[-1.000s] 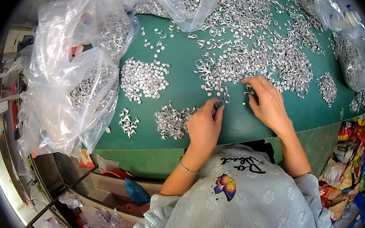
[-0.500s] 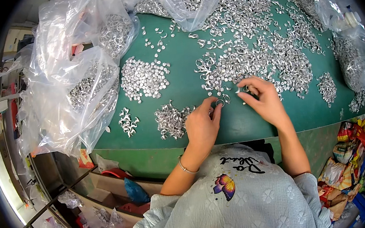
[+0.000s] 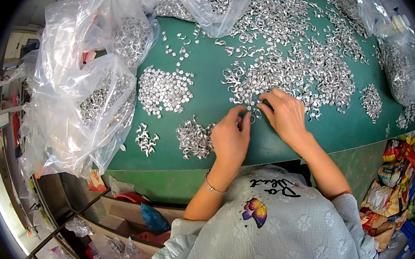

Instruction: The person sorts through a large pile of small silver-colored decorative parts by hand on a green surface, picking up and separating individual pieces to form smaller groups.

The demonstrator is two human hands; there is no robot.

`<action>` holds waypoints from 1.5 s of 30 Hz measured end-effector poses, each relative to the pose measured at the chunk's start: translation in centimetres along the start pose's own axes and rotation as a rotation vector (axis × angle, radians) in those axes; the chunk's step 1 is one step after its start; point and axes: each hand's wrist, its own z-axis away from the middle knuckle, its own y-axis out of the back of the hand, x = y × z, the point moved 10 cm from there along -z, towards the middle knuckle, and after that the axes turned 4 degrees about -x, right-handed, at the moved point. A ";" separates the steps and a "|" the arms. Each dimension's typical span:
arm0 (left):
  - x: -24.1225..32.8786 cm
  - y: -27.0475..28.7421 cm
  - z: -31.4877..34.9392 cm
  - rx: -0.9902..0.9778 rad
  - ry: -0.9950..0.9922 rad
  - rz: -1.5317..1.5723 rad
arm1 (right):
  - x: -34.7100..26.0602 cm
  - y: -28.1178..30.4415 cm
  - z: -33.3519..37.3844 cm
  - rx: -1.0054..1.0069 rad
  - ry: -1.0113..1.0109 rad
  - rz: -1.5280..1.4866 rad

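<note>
My left hand (image 3: 230, 135) is closed in a pinch, with a small silver metal ring piece (image 3: 251, 119) at its thumb and forefinger. Close by on the right, my right hand (image 3: 285, 117) also has its thumb and forefinger drawn together; whatever they hold is too small to make out. Both sets of fingertips nearly meet at the near edge of a large spread of loose silver metal pieces (image 3: 281, 71). Beside my left hand lies a small heap of curved silver pieces (image 3: 196, 138). Farther left is a pile of flower-shaped silver pieces (image 3: 164, 90).
The green table top (image 3: 288, 149) carries several more heaps, including a small cluster (image 3: 146, 140) at left and another heap (image 3: 371, 101) at right. Clear plastic bags (image 3: 73, 87) of metal pieces stand left, back and right. An open drawer (image 3: 131, 212) sits below the table.
My right hand has moved left, bringing its fingertips close to those of my left hand. The left hand has shifted only slightly. The piles look the same.
</note>
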 end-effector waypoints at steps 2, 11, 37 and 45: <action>-0.1 0.0 -0.2 0.005 -0.004 0.000 | 0.4 0.0 -0.1 -0.024 -0.009 -0.097; 0.6 -0.6 -1.3 0.047 -0.043 -0.109 | 2.4 -0.9 1.4 -0.184 -0.587 -1.951; 2.6 -1.7 1.0 -0.281 -0.061 0.388 | 0.6 -5.3 4.0 -0.405 -0.700 -1.759; -0.1 2.2 0.5 0.022 -0.006 0.045 | 1.9 -1.2 0.1 -0.197 -0.226 -0.735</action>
